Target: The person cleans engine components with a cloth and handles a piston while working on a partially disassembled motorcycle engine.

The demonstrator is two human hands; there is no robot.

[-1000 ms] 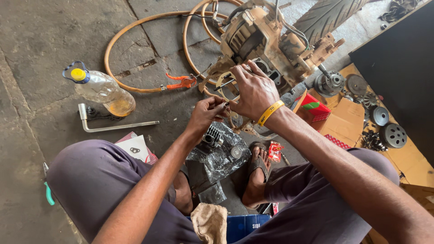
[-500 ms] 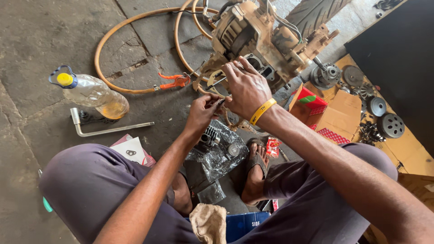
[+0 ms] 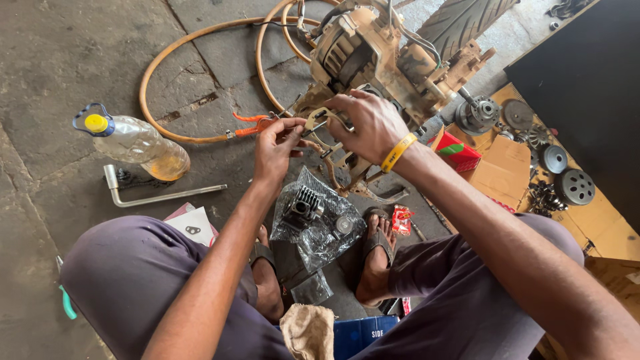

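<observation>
Hands meet at the near side of a grimy, tan-coated engine that stands on the concrete floor — that is where we are working, squatting with both knees up. Our right hand, a yellow wristband on its wrist, lies over the engine's lower frame with its fingers curled around a thin metal part there; the grip is closed, though we cannot tell exactly what piece it pinches. Our left hand sits just beside it, fingertips pressed together on a small metal piece at the same spot, so it too is closed on something too small to name.

Between our feet, nearer us than the engine, lies a clear plastic bag holding a dark finned cylinder and a round part. A small red packet lies by our right sandal. An orange hose loops across the floor behind the hands, with orange-handled pliers lying against it just beside the left hand.

Toward the left edge of the floor lies a plastic bottle of amber liquid with a yellow cap, and close in front of it an L-shaped metal wrench. At the right, flattened cardboard carries round clutch and pulley parts — well apart from our hands.
</observation>
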